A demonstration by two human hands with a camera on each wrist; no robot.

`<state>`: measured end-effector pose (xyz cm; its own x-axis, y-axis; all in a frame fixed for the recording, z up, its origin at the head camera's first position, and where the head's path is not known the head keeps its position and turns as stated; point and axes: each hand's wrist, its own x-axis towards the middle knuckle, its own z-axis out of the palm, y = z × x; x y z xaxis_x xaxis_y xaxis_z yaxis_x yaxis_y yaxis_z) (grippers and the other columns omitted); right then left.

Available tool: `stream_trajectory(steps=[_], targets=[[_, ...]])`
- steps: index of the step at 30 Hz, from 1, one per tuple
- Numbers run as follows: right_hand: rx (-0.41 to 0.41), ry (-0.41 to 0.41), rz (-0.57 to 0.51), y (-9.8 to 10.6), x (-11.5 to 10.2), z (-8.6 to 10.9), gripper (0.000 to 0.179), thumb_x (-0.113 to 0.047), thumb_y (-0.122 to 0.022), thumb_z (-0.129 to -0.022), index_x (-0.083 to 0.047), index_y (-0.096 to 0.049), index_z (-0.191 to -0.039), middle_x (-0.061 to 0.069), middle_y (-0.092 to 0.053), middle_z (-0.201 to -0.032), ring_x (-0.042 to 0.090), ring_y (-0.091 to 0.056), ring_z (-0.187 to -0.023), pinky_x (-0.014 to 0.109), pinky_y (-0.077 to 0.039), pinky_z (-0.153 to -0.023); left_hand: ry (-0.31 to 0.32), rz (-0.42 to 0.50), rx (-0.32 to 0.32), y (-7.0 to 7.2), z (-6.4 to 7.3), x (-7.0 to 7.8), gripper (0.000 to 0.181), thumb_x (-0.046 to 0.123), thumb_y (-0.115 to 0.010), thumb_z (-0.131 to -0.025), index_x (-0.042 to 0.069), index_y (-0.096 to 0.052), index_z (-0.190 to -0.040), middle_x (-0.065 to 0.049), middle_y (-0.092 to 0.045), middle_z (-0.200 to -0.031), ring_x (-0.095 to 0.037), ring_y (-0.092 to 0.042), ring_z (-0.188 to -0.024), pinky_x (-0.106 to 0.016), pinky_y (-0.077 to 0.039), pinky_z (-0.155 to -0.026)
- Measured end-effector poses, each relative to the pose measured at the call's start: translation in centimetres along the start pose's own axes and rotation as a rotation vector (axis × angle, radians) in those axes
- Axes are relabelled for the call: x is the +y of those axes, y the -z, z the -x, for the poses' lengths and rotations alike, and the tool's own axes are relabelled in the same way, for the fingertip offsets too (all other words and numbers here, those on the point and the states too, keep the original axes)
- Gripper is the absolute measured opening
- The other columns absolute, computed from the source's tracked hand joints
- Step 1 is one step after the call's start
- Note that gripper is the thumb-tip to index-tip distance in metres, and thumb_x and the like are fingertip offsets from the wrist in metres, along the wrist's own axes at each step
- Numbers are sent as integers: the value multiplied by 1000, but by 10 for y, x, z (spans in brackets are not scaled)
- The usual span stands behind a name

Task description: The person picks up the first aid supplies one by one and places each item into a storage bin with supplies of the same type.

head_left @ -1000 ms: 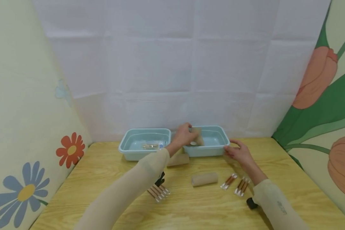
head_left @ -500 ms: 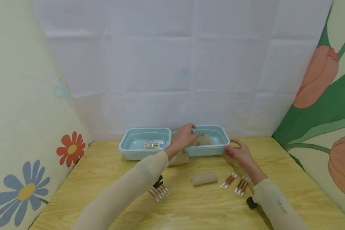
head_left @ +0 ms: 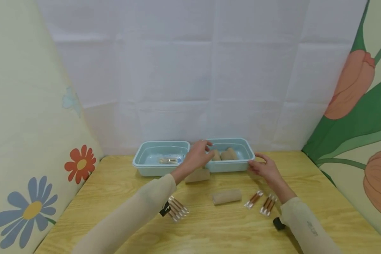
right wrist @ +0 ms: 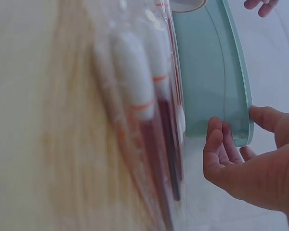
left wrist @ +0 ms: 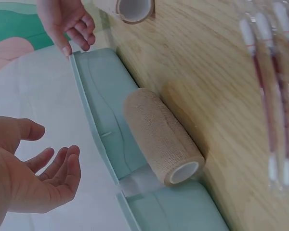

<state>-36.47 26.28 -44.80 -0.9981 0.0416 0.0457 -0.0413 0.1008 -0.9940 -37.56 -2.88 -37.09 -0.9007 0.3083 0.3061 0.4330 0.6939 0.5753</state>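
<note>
My left hand [head_left: 197, 154] hovers over the left end of the right light-blue plastic bin [head_left: 230, 167]. In the left wrist view its fingers are loosely bent with nothing between them. Tan bandage rolls [head_left: 229, 154] lie inside that bin, partly hidden by the left hand. At the bin's front right corner, my right hand [head_left: 266, 170] pinches the rim; the right wrist view shows the thumb [right wrist: 267, 118] on the rim and the fingers against the outer wall. Another bandage roll [left wrist: 164, 137], with a white core, lies on the table in front of the bins, below my left hand.
Left of it stands a second light-blue bin [head_left: 152, 171] with a clear pack of thin sticks [head_left: 169, 160]. Nearer on the wooden table lie one more bandage roll [head_left: 227, 197], packs of brown swabs [head_left: 268, 205] at right and swabs [head_left: 178, 209] beside my left sleeve. White cloth [head_left: 177, 70] hangs behind.
My left hand has let go of a bandage roll, which now lies in the right bin, and has drawn back slightly left. My right hand has stayed on the bin's corner.
</note>
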Motion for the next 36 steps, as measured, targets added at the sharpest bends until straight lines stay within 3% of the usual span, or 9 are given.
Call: stream_trajectory(steps=[8, 17, 23, 30, 36], targets=[[-4, -3, -9, 2, 1, -1, 63, -15, -70, -98, 6, -39, -150, 18, -73, -101, 19, -72, -84, 33, -58, -80, -47, -4, 28, 4, 13, -12, 33, 16, -62, -93, 2, -66, -123, -16, -68, -113, -29, -64, -103, -42, -55, -81], [-9, -6, -19, 0, 0, 0, 61, -13, -69, -99, 6, -40, -149, 14, -74, -96, 19, -72, -84, 32, -58, -79, -20, -17, 54, 12, 28, -21, 34, 13, -63, -91, 0, -65, -123, -14, -68, -111, -28, -64, -102, -43, -55, -82], [-7, -10, -39, -1, 0, 0, 60, -11, -68, -99, 7, -39, -148, 14, -74, -94, 20, -73, -83, 33, -59, -79, -49, -9, 37, 13, 34, -23, 31, 10, -64, -91, -3, -65, -120, -15, -68, -108, -29, -65, -100, -43, -56, -81], [-14, -6, -37, 0, -1, 2, 60, -11, -66, -100, 8, -37, -149, 14, -74, -94, 19, -72, -83, 31, -59, -78, -10, 2, 0, 13, 45, -23, 33, 13, -64, -95, -5, -65, -123, -21, -68, -112, -35, -65, -103, -47, -55, -86], [-18, -10, -51, -1, 0, 0, 62, -12, -67, -100, 8, -37, -149, 15, -74, -95, 20, -73, -84, 31, -58, -78, -25, -18, -34, 13, 50, -25, 37, 9, -63, -91, -11, -64, -122, -25, -67, -114, -40, -64, -108, -49, -53, -91]])
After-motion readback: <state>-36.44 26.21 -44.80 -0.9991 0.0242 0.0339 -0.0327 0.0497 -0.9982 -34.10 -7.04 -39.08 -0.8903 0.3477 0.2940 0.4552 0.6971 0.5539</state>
